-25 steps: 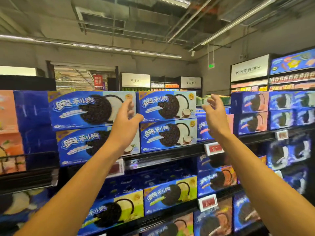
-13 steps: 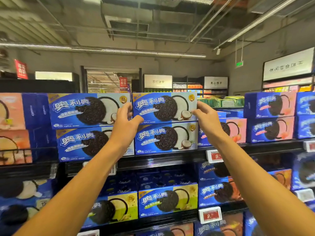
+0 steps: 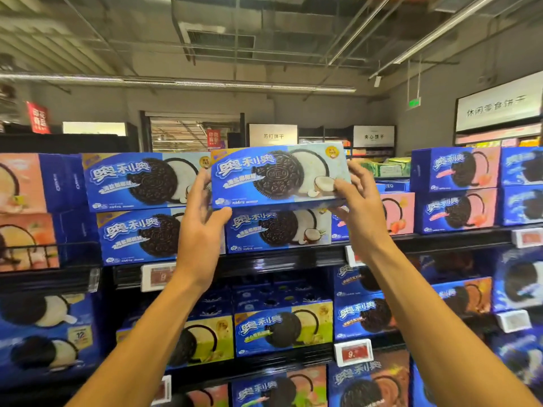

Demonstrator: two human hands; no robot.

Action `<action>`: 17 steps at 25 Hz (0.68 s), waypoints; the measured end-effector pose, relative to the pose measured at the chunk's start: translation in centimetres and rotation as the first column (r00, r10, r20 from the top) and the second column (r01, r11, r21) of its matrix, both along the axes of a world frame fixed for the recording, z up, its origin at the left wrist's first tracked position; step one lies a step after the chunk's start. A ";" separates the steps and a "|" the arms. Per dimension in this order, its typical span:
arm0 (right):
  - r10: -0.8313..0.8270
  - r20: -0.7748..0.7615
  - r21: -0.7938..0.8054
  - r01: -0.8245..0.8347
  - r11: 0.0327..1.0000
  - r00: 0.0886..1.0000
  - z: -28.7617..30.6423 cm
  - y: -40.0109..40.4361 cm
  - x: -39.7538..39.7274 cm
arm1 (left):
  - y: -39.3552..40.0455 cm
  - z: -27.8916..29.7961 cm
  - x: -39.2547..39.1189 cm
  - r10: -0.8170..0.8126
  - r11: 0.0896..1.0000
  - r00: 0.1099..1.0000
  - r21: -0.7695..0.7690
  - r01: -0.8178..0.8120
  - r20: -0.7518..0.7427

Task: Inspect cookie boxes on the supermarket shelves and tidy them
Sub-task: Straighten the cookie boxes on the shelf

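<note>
We hold 1 blue coconut cookie box (image 3: pixel 279 175) up between both hands at the level of the top shelf (image 3: pixel 293 255), its printed front facing us and its long side nearly level. Our left hand (image 3: pixel 197 230) grips the box's left end, thumb hooked under the bottom edge and fingers (image 3: pixel 196 186) reaching up along the end face. Our right hand (image 3: pixel 357 207) grips the right end, thumb (image 3: pixel 342 185) pressed on the front by the coconut picture and the other fingers wrapped around the end. The held box sits in front of the stack and partly covers it.

Just below our hands a second coconut box (image 3: pixel 276 230) stands on the shelf. To the left of our left hand 2 more coconut boxes (image 3: pixel 138 207) are stacked one on the other, and further left are peach-coloured boxes (image 3: pixel 20 210). To the right of our right hand stand pink strawberry boxes (image 3: pixel 455 189), also stacked 2 high. Below our forearms, the lower shelf carries a green-and-yellow box (image 3: pixel 282 330) and a red price tag (image 3: pixel 352 352) clipped to the shelf edge.
</note>
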State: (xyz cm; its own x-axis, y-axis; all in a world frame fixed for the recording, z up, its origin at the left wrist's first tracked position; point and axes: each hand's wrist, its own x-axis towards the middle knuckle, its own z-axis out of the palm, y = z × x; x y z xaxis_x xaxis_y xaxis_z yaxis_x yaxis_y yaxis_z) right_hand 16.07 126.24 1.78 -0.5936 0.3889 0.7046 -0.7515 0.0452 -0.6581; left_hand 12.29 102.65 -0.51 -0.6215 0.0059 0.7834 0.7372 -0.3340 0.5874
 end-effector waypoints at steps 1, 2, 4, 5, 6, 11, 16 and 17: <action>0.036 -0.010 -0.013 -0.036 0.999 0.999 -0.9 -0.4 0.7 | -0.1 -1.1 0.3 -0.017 0.998 1.000 0.054 0.017 0.010; 0.073 -0.018 -0.030 -0.073 0.997 0.997 -1.9 -0.8 1.5 | -0.3 -2.2 0.6 -0.027 0.994 0.999 0.102 0.025 0.021; 0.135 -0.029 -0.082 -0.137 0.987 0.990 -4.3 -1.5 2.9 | -0.6 -4.5 1.4 -0.031 0.986 0.999 0.165 0.025 0.032; 0.155 -0.024 -0.109 -0.157 0.982 0.988 -5.5 -1.8 3.6 | -0.9 -5.6 1.8 -0.038 0.983 0.998 0.181 0.030 0.040; 0.172 -0.009 -0.141 -0.172 0.975 0.985 -6.7 -2.3 4.1 | -1.3 -6.8 2.1 -0.055 0.980 0.997 0.195 0.043 0.060; 0.261 0.046 -0.352 -0.229 0.908 0.964 -13.3 -5.2 5.9 | -4.1 -12.9 4.1 -0.265 0.942 0.941 0.263 0.207 0.210; 0.268 0.107 -0.487 -0.185 0.853 0.957 -18.6 -7.1 7.6 | -5.4 -17.3 6.7 -0.270 0.958 0.903 0.191 0.216 0.333; 0.274 0.105 -0.514 -0.184 0.838 0.956 -19.5 -7.4 7.9 | -5.5 -18.0 7.1 -0.269 0.957 0.899 0.202 0.209 0.345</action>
